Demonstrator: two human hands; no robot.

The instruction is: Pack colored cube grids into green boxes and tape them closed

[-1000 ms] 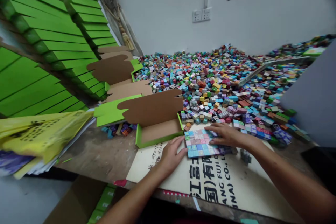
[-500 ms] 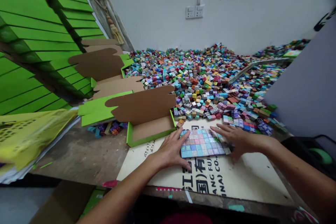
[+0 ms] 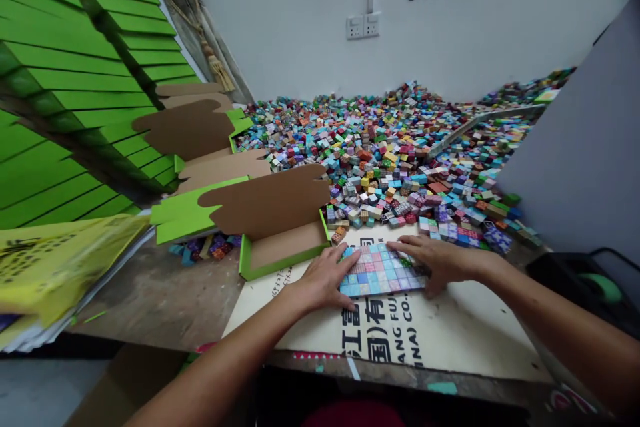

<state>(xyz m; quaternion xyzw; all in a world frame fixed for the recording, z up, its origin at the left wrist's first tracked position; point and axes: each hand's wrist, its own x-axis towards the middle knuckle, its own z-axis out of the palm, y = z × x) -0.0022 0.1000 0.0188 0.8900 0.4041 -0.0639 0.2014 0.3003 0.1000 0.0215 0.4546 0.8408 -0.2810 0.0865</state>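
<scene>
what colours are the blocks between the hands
The blocks are mainly blues, with some pink; the head view shows this best.

Pastel patterned blocks [image 3: 376, 271] lie in tight rows.

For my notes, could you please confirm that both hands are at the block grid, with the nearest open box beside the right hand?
Not quite: the head view shows the nearest open box beside the left hand, not the right hand. Both are at the block grid.
</scene>
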